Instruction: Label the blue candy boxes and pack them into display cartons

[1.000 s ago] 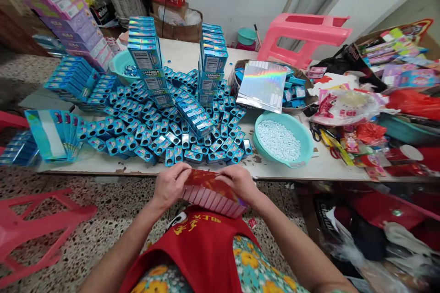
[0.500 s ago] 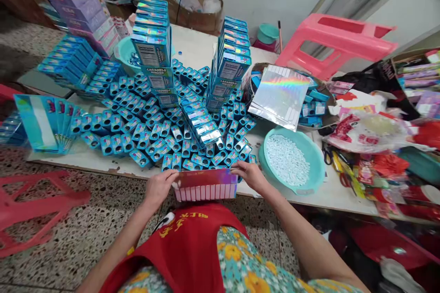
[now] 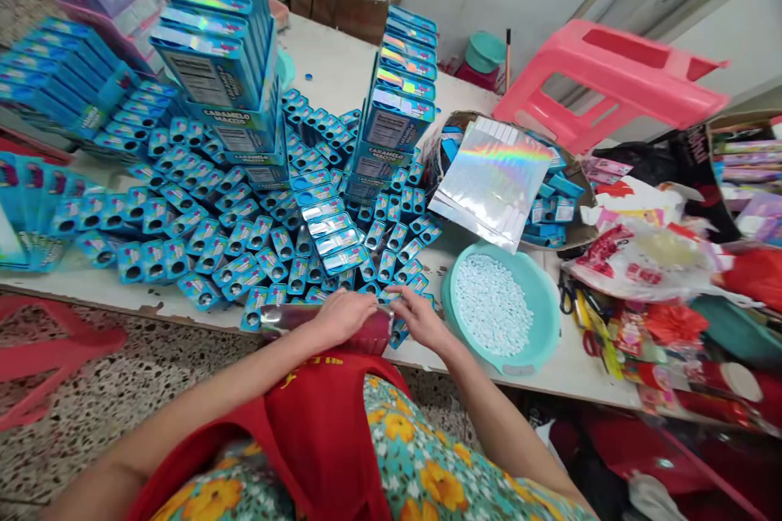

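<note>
A shiny sheet [image 3: 282, 319] lies at the table's front edge, against the red apron. Across its top reaches my left hand [image 3: 345, 316], fingers together on the sheet near its right end. My right hand [image 3: 416, 314] is at that right end, thumb and fingers pinched at the corner. Just beyond both hands are many small blue boxes with round holes [image 3: 250, 236], packed close together. To the right of my right hand stands a teal basin [image 3: 546, 317] of small pale pieces.
Tall stacks of blue boxes [image 3: 208, 69] [image 3: 397, 106] rise behind the small ones. Silver sheets [image 3: 489, 171] lie on a carton at the right. Further right are scissors [image 3: 567, 293], plastic bags [image 3: 648, 252] and a pink stool [image 3: 586, 89].
My left hand has moved right, from the sheet's left end to near its right end. The sheet is tilted and its pale striped part no longer shows. The view has shifted.
</note>
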`<state>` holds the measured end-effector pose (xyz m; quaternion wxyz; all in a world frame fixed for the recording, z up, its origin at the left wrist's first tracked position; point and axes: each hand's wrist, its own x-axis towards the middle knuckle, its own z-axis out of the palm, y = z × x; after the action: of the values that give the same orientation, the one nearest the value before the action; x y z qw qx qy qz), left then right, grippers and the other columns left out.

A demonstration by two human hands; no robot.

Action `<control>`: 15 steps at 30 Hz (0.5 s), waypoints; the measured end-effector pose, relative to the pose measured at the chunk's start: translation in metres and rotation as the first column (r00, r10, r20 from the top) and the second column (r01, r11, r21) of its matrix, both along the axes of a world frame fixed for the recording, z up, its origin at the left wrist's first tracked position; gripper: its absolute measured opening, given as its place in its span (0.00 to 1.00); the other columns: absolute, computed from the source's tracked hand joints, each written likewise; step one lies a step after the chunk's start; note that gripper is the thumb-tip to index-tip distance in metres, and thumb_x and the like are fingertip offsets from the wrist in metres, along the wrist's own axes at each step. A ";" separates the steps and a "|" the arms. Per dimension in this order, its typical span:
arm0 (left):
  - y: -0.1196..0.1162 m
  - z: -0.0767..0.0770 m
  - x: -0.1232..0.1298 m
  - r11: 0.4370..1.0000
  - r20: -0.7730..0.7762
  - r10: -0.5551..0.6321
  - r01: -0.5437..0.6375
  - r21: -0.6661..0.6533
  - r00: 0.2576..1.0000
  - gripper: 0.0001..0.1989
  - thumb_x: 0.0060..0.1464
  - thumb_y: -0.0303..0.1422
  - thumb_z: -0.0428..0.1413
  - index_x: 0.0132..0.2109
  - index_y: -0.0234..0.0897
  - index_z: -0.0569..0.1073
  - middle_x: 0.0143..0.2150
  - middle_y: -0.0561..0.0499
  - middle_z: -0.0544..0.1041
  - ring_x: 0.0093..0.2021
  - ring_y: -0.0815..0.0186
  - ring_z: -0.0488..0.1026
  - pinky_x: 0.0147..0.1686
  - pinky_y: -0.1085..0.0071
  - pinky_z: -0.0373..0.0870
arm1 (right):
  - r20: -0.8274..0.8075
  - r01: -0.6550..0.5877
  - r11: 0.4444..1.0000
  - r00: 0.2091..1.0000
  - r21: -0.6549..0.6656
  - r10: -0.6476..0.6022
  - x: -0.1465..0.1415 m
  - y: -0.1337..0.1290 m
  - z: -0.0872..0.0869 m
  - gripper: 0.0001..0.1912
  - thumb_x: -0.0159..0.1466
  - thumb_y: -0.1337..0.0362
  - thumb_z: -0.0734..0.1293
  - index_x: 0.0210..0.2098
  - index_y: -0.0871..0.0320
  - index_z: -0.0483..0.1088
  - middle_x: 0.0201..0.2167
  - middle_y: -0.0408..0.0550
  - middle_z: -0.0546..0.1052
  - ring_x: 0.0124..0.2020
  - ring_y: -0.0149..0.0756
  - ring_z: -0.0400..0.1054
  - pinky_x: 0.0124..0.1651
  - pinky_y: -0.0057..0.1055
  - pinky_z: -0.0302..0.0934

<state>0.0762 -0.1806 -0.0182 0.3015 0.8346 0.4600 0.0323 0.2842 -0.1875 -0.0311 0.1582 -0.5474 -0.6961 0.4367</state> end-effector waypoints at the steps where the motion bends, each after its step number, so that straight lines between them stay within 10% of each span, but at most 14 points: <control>1: 0.005 -0.004 0.006 0.999 -0.031 0.009 -0.011 -0.040 0.999 0.16 0.62 0.38 0.42 0.42 0.41 0.73 0.36 0.48 0.78 0.38 0.60 0.75 0.38 0.68 0.65 | 0.013 0.048 0.997 0.999 0.063 -0.049 0.000 -0.002 -0.002 0.16 0.68 0.62 0.55 0.53 0.55 0.63 0.32 0.44 0.77 0.32 0.33 0.71 0.35 0.30 0.65; 6: 0.016 -0.012 0.010 0.992 -0.028 0.012 -0.015 -0.128 1.000 0.15 0.61 0.37 0.42 0.38 0.40 0.74 0.33 0.48 0.78 0.36 0.59 0.75 0.32 0.71 0.61 | 0.310 -0.092 0.863 0.948 0.496 -0.078 -0.009 -0.024 -0.018 0.21 0.66 0.65 0.58 0.58 0.50 0.61 0.60 0.51 0.64 0.61 0.45 0.56 0.57 0.46 0.55; 15: 0.025 -0.019 0.012 0.963 -0.032 0.053 -0.060 -0.264 0.998 0.15 0.59 0.38 0.43 0.38 0.41 0.74 0.33 0.50 0.78 0.35 0.62 0.73 0.29 0.74 0.57 | 0.495 -0.263 0.806 0.868 0.531 -0.043 -0.011 -0.061 -0.032 0.26 0.65 0.66 0.61 0.62 0.56 0.55 0.63 0.54 0.58 0.67 0.49 0.42 0.60 0.51 0.51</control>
<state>0.0878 -0.1554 -0.0367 0.4036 0.7736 0.4876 -0.0312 0.2729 -0.2488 -0.0633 0.1123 -0.5208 -0.8441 0.0601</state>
